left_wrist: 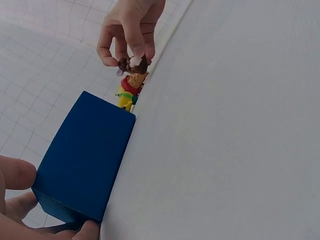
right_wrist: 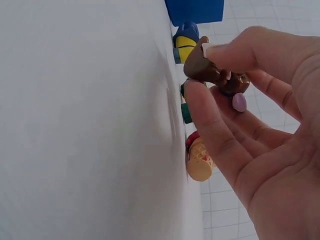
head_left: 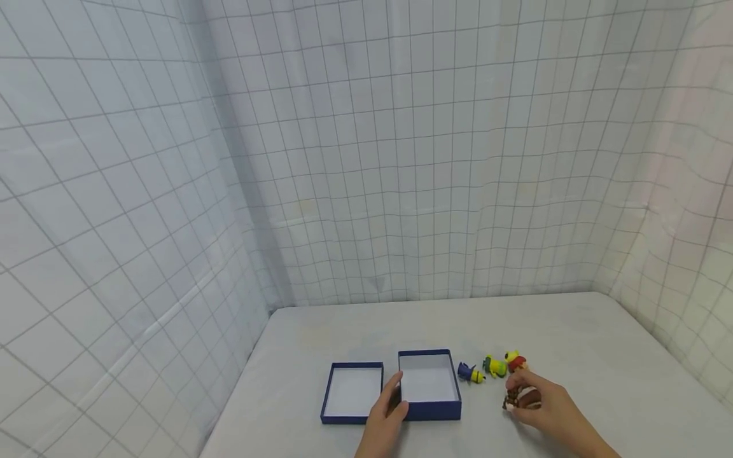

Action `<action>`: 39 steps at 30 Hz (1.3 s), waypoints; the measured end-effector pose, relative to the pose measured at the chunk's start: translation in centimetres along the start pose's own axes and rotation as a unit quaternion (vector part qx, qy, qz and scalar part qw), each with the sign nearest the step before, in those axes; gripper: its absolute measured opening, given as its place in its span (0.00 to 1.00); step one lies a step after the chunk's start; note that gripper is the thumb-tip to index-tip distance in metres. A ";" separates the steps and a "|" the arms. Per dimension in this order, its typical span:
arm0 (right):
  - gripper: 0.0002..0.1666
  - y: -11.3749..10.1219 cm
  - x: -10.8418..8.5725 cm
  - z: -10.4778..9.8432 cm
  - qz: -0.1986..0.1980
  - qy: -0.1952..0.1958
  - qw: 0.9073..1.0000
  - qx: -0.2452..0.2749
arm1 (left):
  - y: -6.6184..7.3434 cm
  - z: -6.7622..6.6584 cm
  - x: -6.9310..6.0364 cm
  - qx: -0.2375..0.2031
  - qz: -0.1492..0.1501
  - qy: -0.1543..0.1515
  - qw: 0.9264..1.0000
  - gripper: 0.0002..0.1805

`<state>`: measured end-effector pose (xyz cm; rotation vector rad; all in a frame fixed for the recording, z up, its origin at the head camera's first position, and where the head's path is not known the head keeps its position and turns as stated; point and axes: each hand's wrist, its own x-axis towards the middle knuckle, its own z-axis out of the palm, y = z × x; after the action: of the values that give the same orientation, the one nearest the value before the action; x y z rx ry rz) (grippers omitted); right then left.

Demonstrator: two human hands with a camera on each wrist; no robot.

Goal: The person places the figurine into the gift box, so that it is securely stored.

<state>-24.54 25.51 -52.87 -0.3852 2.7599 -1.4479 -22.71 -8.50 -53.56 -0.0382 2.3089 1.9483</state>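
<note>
My left hand (head_left: 385,415) holds the near left corner of an uncovered blue box (head_left: 431,411) with a white inside, its thumb and fingers on the outer walls. To the right, my right hand (head_left: 544,404) pinches a small brown toy figure (right_wrist: 200,66) between thumb and fingers. The figure has a pale patch and a pinkish oval part (right_wrist: 239,102); the fingers hide some of it. Beyond that hand lie a red and yellow toy figure (head_left: 517,361), a green and yellow one (head_left: 495,366) and a blue and yellow one (head_left: 471,373) beside the box.
A shallow blue-edged lid (head_left: 352,420), white side up, lies left of the box. Everything rests on a white-covered table (head_left: 286,381). White grid-patterned curtains (head_left: 366,159) hang behind the table and along both sides.
</note>
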 end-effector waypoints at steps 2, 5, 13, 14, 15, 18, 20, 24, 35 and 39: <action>0.20 -0.2 -0.1 0.0 -0.004 0.010 1.000 -0.009 | 0.0 0.0 0.0 0.001 -0.004 -0.003 1.000 0.30; 0.18 -0.6 -0.2 -0.1 -0.008 0.024 1.000 -0.019 | 0.0 0.0 0.0 -0.001 -0.012 -0.004 1.000 0.30; 0.21 -0.9 -0.3 1.0 0.014 0.022 0.999 -0.032 | -0.3 -0.1 -0.1 0.001 -0.020 0.000 1.000 0.31; 0.23 -1.0 -0.2 1.2 0.023 0.022 0.999 -0.034 | -0.3 -0.1 -0.1 0.002 -0.020 0.000 1.000 0.31; 0.24 -1.1 -0.2 1.4 0.031 0.023 0.999 -0.035 | -0.4 -0.1 -0.1 0.002 -0.021 0.000 1.000 0.31; 0.26 -1.4 0.1 2.0 0.043 0.037 0.997 -0.045 | -0.3 0.0 -0.2 0.006 -0.017 0.002 1.000 0.30; 0.25 -1.6 0.4 2.3 0.043 0.049 0.996 -0.059 | -0.3 0.0 -0.2 0.006 -0.009 0.002 1.000 0.30; 0.23 -2.0 0.8 2.7 0.046 0.065 0.994 -0.080 | -0.2 -0.1 -0.2 0.006 0.001 0.002 1.000 0.30; 0.21 -2.4 1.4 3.1 0.043 0.058 0.991 -0.109 | -0.2 -0.2 -0.1 -0.002 0.001 -0.004 1.000 0.31; 0.20 -2.5 1.4 3.2 0.036 0.062 0.991 -0.117 | -0.3 -0.1 0.0 -0.003 0.002 -0.004 1.000 0.31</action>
<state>-25.02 21.26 -52.46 -0.1991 3.0175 -1.1755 -22.65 -8.70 -53.83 -0.0269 2.2998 1.9534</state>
